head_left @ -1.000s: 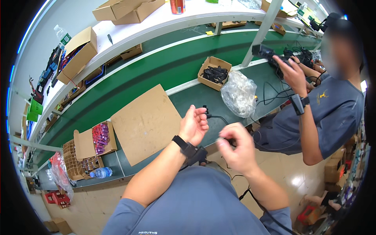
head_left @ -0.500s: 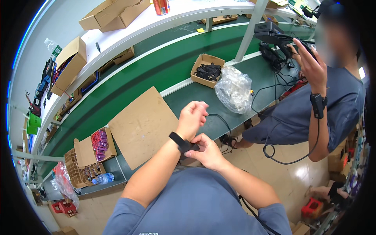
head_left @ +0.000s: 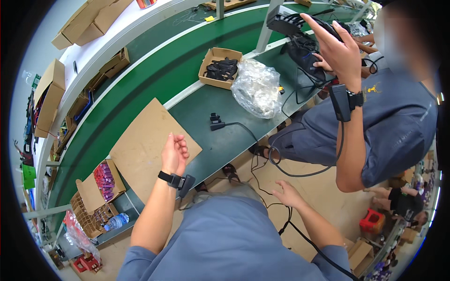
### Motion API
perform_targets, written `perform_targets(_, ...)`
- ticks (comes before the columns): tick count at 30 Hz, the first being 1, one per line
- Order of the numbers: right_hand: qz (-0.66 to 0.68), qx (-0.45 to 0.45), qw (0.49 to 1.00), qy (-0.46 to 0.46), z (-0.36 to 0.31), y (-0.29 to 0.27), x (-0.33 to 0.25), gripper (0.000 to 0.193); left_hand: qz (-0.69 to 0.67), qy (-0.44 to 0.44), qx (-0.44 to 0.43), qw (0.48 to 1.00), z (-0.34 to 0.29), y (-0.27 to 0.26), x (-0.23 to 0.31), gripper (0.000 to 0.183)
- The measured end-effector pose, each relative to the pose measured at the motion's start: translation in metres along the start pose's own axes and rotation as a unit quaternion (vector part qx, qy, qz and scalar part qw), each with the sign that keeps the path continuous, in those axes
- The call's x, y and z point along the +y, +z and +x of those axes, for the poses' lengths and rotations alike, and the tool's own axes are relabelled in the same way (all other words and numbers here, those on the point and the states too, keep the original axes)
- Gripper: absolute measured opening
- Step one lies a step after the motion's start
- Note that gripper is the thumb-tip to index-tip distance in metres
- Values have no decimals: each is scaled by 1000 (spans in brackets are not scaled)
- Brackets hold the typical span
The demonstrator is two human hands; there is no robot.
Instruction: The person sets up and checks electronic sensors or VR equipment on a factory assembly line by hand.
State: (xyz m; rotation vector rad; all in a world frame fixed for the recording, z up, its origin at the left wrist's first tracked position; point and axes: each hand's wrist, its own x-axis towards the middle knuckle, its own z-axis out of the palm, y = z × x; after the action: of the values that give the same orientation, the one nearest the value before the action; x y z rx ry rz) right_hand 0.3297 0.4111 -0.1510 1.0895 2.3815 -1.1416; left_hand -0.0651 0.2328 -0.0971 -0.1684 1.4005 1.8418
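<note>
My left hand [head_left: 175,152] hovers over a flat cardboard sheet [head_left: 140,140] on the green bench, fingers loosely curled and holding nothing; a black band sits on its wrist. My right hand [head_left: 286,194] is low beside my lap with fingers spread and empty. A black cable with a plug end [head_left: 216,122] lies on the bench ahead of me. It trails over the bench edge to the floor and passes just under my right hand.
A co-worker in grey at the right lifts a black device [head_left: 293,21] with one hand [head_left: 335,47]. A clear plastic bag [head_left: 257,89] and a cardboard box of black parts [head_left: 220,68] stand behind the plug. A box of purple items [head_left: 103,180] sits lower left.
Both hands were together on the cable before. Now the plug end lies on the bench, my left hand has lifted away and my right hand has dropped down to the right.
</note>
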Motion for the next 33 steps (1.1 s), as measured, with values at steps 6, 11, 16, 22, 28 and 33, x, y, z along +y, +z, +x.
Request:
perform_targets(6,152,75,945,-281,13,-31,-190,47,-47,-56,14,997,2,31,-11,28)
perform_targets(11,180,115,903,-373,36,1,-267,42,45,-11,9,999,2,61,-18,27)
perform_targets(16,188,47,923,-333,49,15,-268,36,147,12,18,989,4,51,-13,25)
perform_targets(22,200,111,894,-387,50,10,-279,35,229,23,-28,973,-2,55,-4,20)
perform_targets(28,264,24,900,-345,52,1,-269,29,362,132,-98,918,-6,60,1,15)
perform_targets(33,162,51,898,-405,50,-61,-264,17,647,161,-329,669,-65,62,7,17)
